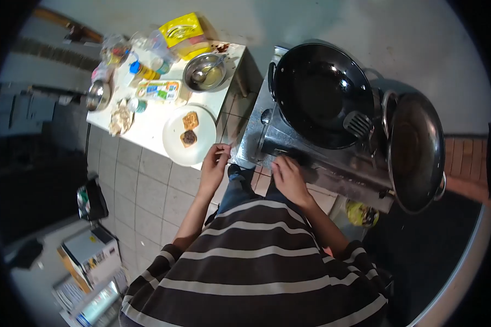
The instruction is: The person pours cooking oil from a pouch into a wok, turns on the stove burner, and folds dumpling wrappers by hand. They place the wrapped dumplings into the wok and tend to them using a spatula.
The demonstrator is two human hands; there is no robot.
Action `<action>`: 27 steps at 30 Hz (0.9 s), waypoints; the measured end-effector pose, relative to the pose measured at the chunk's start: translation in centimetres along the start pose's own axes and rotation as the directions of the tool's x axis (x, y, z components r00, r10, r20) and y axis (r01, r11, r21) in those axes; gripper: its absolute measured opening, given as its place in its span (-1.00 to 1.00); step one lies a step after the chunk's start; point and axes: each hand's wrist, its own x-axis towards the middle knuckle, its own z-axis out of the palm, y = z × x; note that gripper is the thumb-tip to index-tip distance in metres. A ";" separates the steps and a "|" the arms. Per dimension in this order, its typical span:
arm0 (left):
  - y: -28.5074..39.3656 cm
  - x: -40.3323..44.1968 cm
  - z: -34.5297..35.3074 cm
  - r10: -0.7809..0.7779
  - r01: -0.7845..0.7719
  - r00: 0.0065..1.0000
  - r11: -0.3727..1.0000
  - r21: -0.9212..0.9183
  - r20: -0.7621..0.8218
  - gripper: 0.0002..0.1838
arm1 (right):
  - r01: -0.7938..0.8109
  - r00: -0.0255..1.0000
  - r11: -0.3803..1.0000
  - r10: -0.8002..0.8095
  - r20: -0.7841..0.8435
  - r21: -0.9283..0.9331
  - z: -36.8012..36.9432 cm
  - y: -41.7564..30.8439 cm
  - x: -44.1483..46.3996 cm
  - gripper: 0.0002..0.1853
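Observation:
My left hand hovers between the white plate and the stove's left corner, its fingers curled together; whatever may be in them is too small to make out. At the stove's front edge is my right hand, fingers bent inward, their tips partly hidden. Two browned pieces of toast lie on the plate, and the nearer toast has a dark topping. A large black wok sits on the stove, with a slotted spatula resting inside its right edge.
A second wok leans at the stove's right. The white table at left carries a metal bowl with a spoon, a yellow pouch, a plastic tub, bottles and crumpled paper. Boxes stand at lower left.

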 end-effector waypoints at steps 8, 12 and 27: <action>-1.7 4.3 -0.3 0.058 -0.163 0.908 0.961 0.223 0.414 -0.83 | -0.513 0.807 0.858 0.490 -0.329 0.021 1.5 -2.4 -6.2 -0.92; -2.5 4.1 2.8 0.164 -0.359 0.855 0.873 0.331 0.493 -0.84 | -0.602 0.716 0.794 0.585 -0.380 0.087 0.5 -2.4 -9.6 -0.93; -6.8 -0.2 19.2 0.240 -0.497 0.862 0.219 0.840 0.447 -0.64 | -0.461 0.769 0.869 0.491 -0.409 0.177 -11.8 3.9 -22.8 -0.76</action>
